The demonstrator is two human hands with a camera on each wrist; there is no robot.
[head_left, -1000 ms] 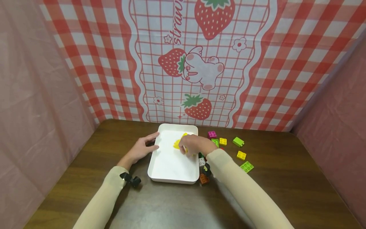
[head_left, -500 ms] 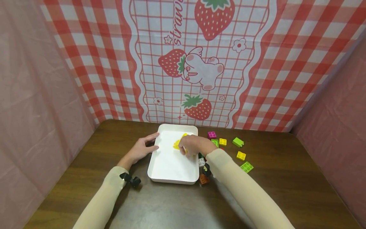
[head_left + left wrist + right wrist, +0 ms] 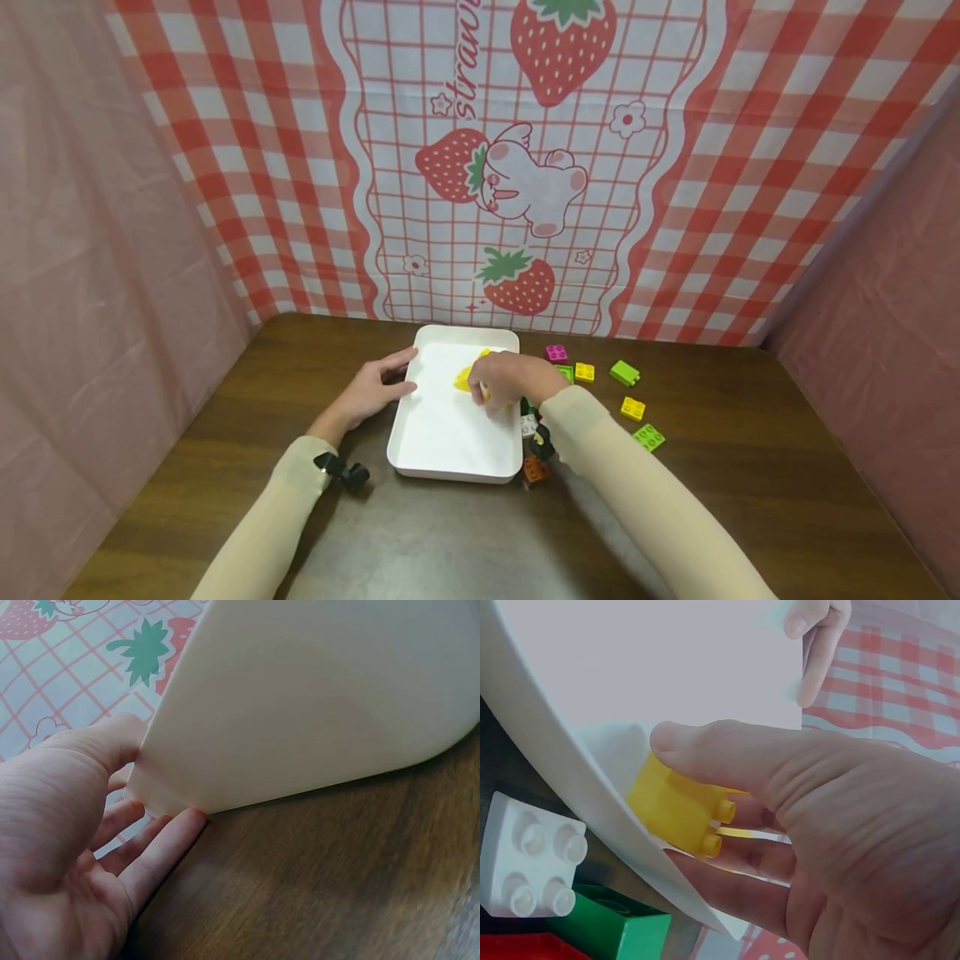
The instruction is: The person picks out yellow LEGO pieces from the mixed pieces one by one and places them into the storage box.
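My right hand [image 3: 513, 377] reaches into a white tray [image 3: 450, 450], fingers curled downward. In the right wrist view its thumb lies over a yellow toy building brick [image 3: 671, 806], with the other fingers around the far side, pinching it close against the tray wall. More yellow [image 3: 462, 380] shows in the head view beyond the knuckles; the hand hides the rest. At the tray's left side is my left hand [image 3: 367, 392], thumb and fingers spread. In the left wrist view its fairly straight fingertips [image 3: 196, 817] touch the tray's outer wall.
Right of the tray lie loose bricks: magenta [image 3: 556, 353], yellow [image 3: 585, 372], lime [image 3: 625, 372], another yellow [image 3: 633, 408], a long lime one [image 3: 648, 437] and an orange-brown one [image 3: 535, 470]. A white brick [image 3: 532, 855] and green brick [image 3: 619, 926] sit beside the tray wall. A strawberry-print cloth [image 3: 645, 208] hangs behind.
Almost nothing differs. The right hand and forearm have shifted only very slightly, and the left hand stays at the tray's side.
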